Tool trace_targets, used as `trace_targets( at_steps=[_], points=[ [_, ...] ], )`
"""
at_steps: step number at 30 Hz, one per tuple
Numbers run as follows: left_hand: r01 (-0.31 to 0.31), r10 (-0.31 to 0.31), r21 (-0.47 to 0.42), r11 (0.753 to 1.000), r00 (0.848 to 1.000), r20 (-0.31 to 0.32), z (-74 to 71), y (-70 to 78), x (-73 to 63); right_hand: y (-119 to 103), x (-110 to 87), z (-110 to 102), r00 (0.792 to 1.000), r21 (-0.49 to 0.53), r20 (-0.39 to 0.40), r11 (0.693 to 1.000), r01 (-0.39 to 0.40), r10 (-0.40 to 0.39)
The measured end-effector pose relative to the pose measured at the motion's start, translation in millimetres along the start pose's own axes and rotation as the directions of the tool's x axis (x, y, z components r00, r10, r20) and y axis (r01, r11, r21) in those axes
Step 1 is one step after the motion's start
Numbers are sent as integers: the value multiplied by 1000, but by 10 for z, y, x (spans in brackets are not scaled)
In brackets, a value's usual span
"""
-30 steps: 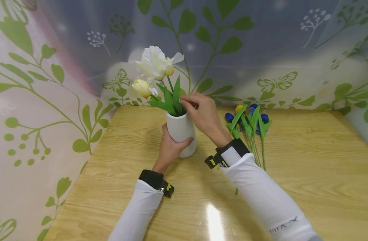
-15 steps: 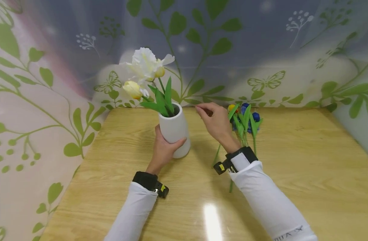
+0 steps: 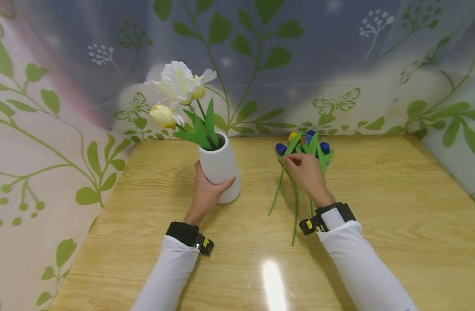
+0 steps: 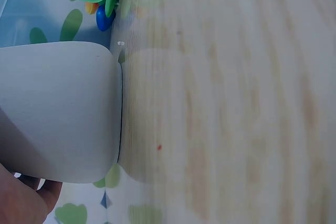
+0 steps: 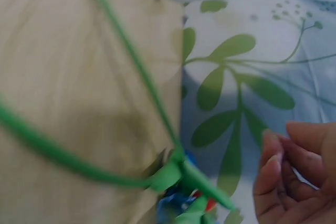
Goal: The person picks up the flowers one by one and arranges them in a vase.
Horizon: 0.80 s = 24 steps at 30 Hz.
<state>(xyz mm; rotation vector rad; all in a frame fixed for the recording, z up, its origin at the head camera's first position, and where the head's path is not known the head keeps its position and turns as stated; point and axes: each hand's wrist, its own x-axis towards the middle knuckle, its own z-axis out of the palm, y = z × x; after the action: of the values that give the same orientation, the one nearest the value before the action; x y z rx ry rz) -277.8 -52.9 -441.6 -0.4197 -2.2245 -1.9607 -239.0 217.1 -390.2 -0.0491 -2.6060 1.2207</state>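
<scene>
My left hand (image 3: 208, 190) grips the side of a white vase (image 3: 222, 175), thumb across the front. The vase also fills the left of the left wrist view, tilted slightly in the head view. Out of its mouth stand a ruffled white flower (image 3: 177, 80), a pale yellow tulip (image 3: 162, 115) and green leaves (image 3: 200, 131). To the right, my right hand (image 3: 309, 175) is over a bunch of artificial flowers with blue tulips (image 3: 281, 149). Its loosely bent fingers (image 5: 270, 177) appear beside the green stems (image 5: 134, 56) in the right wrist view, holding nothing.
A yellow flower (image 3: 293, 137) lies among the blue ones near the back edge of the wooden table (image 3: 397, 207). Behind the table hangs a curtain (image 3: 237, 77) printed with leaves and butterflies. Long stems point toward the front of the table.
My right hand has left the leaves at the vase mouth and moved right and down to the blue flowers. My left hand keeps its hold on the vase. The head view has shifted slightly.
</scene>
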Motion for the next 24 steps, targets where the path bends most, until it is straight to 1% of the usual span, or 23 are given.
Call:
trace_targets(
  at_steps=[2, 4, 9, 13, 16, 19, 24],
  points=[
    [4, -4, 5, 1000, 1000, -2, -4, 6, 3, 74, -31, -11, 999, -38, 27, 999, -20, 21],
    [14, -14, 13, 1000, 1000, -3, -6, 15, -2, 136, -61, -9, 997, -53, 64, 998, -35, 39],
    [39, -39, 26, 999, 999, 9, 4, 37, -25, 253, -115, 28, 987, -93, 148, 995, -46, 60],
    [38, -39, 27, 999, 999, 11, -15, 38, -25, 260, -133, 76, 976, -123, 207, 991, -48, 73],
    [35, -36, 28, 999, 999, 7, -23, 37, -22, 251, -145, 108, 966, -120, 241, 991, -64, 92],
    [32, -32, 25, 999, 999, 2, -29, 39, -19, 234, -153, 140, 954, -105, 269, 988, -109, 134],
    [46, -46, 26, 999, 999, 14, -26, 38, -12, 228, -150, 188, 923, -70, 311, 974, -215, 227]
  ],
)
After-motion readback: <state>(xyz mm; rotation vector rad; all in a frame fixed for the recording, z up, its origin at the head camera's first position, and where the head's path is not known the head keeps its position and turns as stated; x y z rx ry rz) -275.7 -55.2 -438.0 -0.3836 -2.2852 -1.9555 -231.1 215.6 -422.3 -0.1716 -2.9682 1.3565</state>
